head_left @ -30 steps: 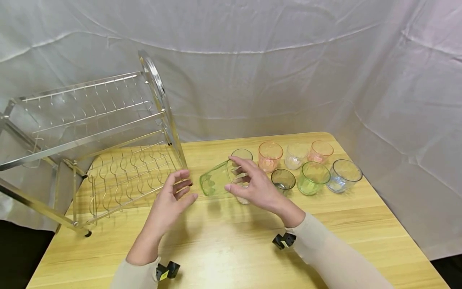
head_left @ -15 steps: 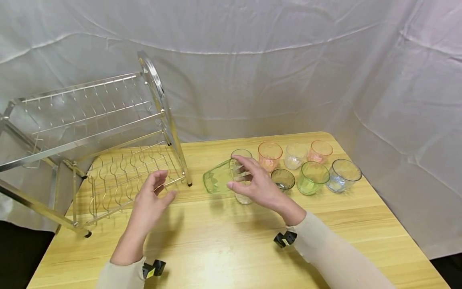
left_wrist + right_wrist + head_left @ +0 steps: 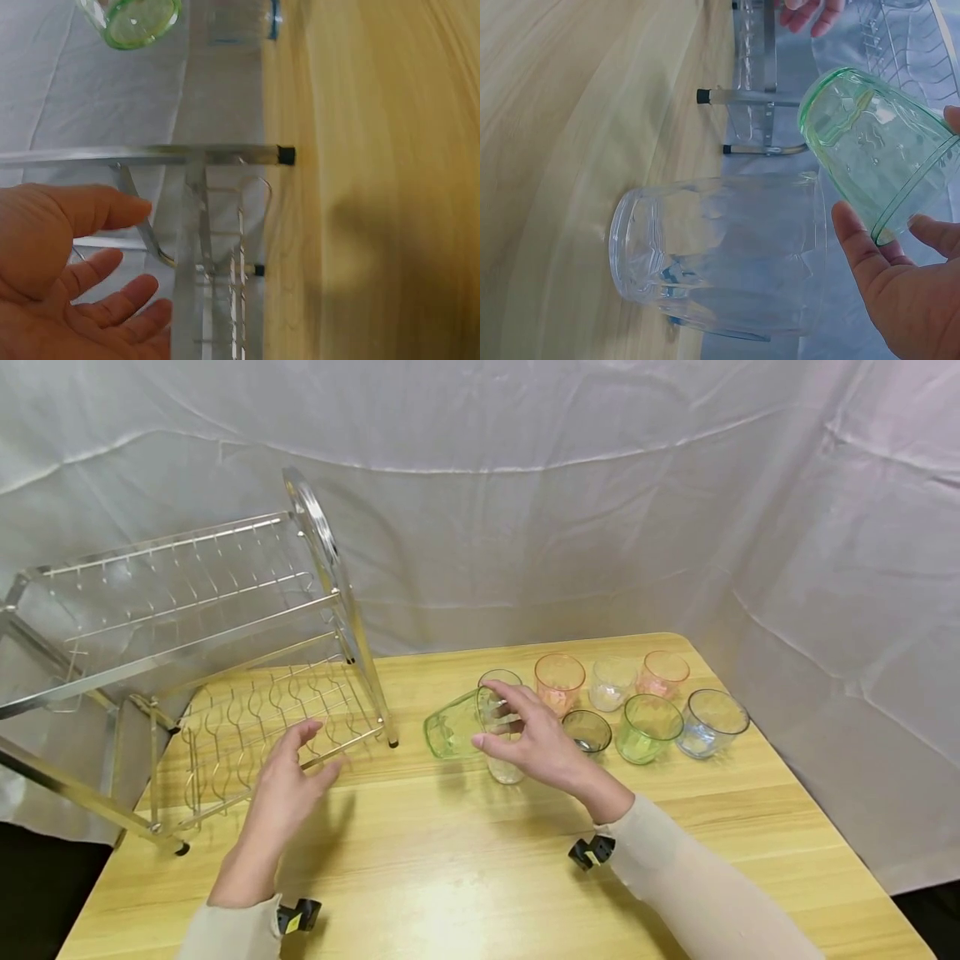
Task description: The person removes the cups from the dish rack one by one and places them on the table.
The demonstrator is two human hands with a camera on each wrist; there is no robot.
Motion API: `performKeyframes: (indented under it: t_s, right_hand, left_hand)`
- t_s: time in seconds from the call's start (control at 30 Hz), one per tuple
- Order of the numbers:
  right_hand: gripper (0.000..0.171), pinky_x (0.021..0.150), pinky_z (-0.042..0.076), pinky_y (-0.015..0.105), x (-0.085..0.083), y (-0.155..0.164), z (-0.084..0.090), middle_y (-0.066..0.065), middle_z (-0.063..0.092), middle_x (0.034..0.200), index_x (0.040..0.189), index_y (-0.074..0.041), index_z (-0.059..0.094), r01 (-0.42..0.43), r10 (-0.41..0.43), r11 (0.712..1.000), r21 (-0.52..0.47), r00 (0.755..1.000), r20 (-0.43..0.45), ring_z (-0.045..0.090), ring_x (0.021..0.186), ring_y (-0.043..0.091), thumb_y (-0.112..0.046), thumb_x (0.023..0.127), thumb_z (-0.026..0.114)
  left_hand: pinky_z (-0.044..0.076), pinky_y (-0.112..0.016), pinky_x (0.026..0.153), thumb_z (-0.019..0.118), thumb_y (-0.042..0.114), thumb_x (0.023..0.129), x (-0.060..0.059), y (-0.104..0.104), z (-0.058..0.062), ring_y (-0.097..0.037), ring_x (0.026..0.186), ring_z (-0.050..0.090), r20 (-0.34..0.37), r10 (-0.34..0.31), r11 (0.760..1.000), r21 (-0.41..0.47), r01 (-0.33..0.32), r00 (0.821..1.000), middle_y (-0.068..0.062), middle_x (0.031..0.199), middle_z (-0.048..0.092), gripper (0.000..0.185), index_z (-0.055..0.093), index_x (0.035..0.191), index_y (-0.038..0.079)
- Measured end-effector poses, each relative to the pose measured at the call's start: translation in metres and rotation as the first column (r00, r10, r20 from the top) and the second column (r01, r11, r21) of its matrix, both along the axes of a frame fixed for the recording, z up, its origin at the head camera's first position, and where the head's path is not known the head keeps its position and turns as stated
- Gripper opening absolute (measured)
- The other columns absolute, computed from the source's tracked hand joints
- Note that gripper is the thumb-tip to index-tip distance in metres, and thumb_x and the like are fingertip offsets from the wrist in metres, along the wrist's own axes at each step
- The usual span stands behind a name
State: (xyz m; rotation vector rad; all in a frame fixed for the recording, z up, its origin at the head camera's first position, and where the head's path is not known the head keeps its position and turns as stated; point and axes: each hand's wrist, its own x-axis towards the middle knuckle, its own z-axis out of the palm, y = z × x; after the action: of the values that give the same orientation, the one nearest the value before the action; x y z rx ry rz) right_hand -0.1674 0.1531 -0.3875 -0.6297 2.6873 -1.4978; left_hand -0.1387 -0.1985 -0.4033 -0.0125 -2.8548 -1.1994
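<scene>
My right hand holds a green drinking glass by its rim end, fingers and thumb around it. The green glass is tipped on its side above the table, its base toward the rack. My left hand holds nothing; its thumb and fingers are spread apart in front of the rack's lower tier. Just under the right hand, a tall clear glass stands upright on the table, partly covered by that hand in the head view.
A two-tier metal dish rack stands at the left. To the right several glasses stand upright: an orange one, a dark one, a green one, a blue one. A grey cloth hangs behind the table.
My left hand has drawn away from the green glass, leftward to the front of the rack. The right hand and the green glass have shifted only slightly to the right.
</scene>
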Motion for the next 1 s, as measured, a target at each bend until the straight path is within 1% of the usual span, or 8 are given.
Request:
performKeyframes:
  t_s: [0.2, 0.4, 0.53, 0.63, 0.73, 0.83, 0.9, 1.0]
  right_hand:
    - [0.081, 0.102, 0.057, 0.042, -0.002, 0.0, -0.001, 0.007, 0.053, 0.148, 0.162, -0.016, 0.042, 0.018, -0.018, 1.0, 0.018, 1.0, -0.002, 0.061, 0.122, 0.025, -0.036, 0.093, 0.081]
    - [0.082, 0.1, 0.056, 0.044, -0.007, -0.008, 0.001, 0.003, 0.054, 0.144, 0.162, -0.024, 0.042, 0.014, -0.015, 0.999, 0.043, 1.0, 0.02, 0.059, 0.122, 0.024, -0.042, 0.092, 0.081]
    - [0.085, 0.095, 0.058, 0.044, -0.009, -0.016, 0.004, 0.004, 0.05, 0.149, 0.163, -0.029, 0.04, 0.001, -0.004, 0.994, 0.11, 1.0, 0.022, 0.061, 0.121, 0.024, -0.046, 0.09, 0.081]
    - [0.087, 0.095, 0.059, 0.043, -0.011, -0.021, 0.007, 0.005, 0.047, 0.153, 0.164, -0.029, 0.039, -0.013, 0.013, 0.983, 0.184, 1.0, 0.0, 0.062, 0.121, 0.023, -0.046, 0.089, 0.082]
    - [0.089, 0.103, 0.056, 0.047, -0.013, -0.029, 0.008, 0.007, 0.046, 0.156, 0.164, -0.026, 0.039, -0.039, 0.057, 0.957, 0.287, 0.997, -0.057, 0.059, 0.128, 0.026, -0.047, 0.089, 0.081]
    - [0.089, 0.111, 0.05, 0.052, -0.014, -0.038, 0.009, 0.009, 0.047, 0.156, 0.164, -0.022, 0.04, -0.064, 0.12, 0.917, 0.395, 0.985, -0.12, 0.054, 0.136, 0.03, -0.049, 0.089, 0.08]
    - [0.089, 0.113, 0.049, 0.052, -0.014, -0.043, 0.009, 0.009, 0.048, 0.156, 0.163, -0.021, 0.04, -0.077, 0.162, 0.886, 0.458, 0.975, -0.151, 0.051, 0.138, 0.029, -0.051, 0.089, 0.079]
    - [0.087, 0.111, 0.05, 0.049, -0.014, -0.051, 0.007, 0.009, 0.051, 0.153, 0.163, -0.02, 0.042, -0.092, 0.216, 0.841, 0.534, 0.961, -0.175, 0.054, 0.134, 0.028, -0.05, 0.09, 0.079]
  left_hand:
    - [0.032, -0.074, 0.116, 0.071, 0.02, 0.1, 0.0, -0.006, -0.005, -0.053, 0.147, 0.036, 0.015, -0.009, 1.0, -0.03, 0.01, 1.0, -0.026, 0.163, 0.039, 0.069, 0.038, 0.159, 0.004]
    - [0.039, -0.074, 0.109, 0.07, 0.02, 0.101, 0.002, -0.008, -0.01, -0.054, 0.14, 0.044, 0.011, -0.017, 0.997, -0.078, 0.018, 1.0, -0.028, 0.161, 0.039, 0.067, 0.04, 0.158, 0.005]
    - [0.039, -0.075, 0.109, 0.07, 0.02, 0.1, 0.002, -0.007, -0.012, -0.055, 0.139, 0.044, 0.005, -0.025, 0.994, -0.108, 0.026, 1.0, -0.03, 0.16, 0.04, 0.066, 0.041, 0.157, 0.005]
    - [0.041, -0.074, 0.109, 0.07, 0.019, 0.1, 0.002, -0.006, -0.012, -0.055, 0.139, 0.044, 0.009, -0.03, 0.992, -0.124, 0.031, 1.0, -0.031, 0.16, 0.039, 0.066, 0.04, 0.157, 0.005]
    - [0.042, -0.073, 0.108, 0.069, 0.019, 0.1, 0.002, -0.005, -0.013, -0.055, 0.139, 0.044, 0.014, -0.032, 0.99, -0.139, 0.034, 0.999, -0.031, 0.16, 0.038, 0.067, 0.04, 0.158, 0.005]
    - [0.041, -0.074, 0.108, 0.069, 0.019, 0.1, 0.003, -0.005, -0.013, -0.056, 0.139, 0.044, 0.018, -0.04, 0.988, -0.152, 0.043, 0.999, -0.032, 0.16, 0.037, 0.068, 0.038, 0.159, 0.004]
    - [0.04, -0.075, 0.109, 0.069, 0.018, 0.099, 0.003, -0.005, -0.013, -0.056, 0.14, 0.043, 0.022, -0.049, 0.986, -0.158, 0.052, 0.999, -0.033, 0.16, 0.036, 0.069, 0.037, 0.159, 0.004]
    - [0.039, -0.075, 0.11, 0.07, 0.017, 0.099, 0.003, -0.004, -0.014, -0.056, 0.14, 0.042, 0.025, -0.059, 0.985, -0.161, 0.063, 0.998, -0.033, 0.16, 0.036, 0.07, 0.037, 0.159, 0.004]
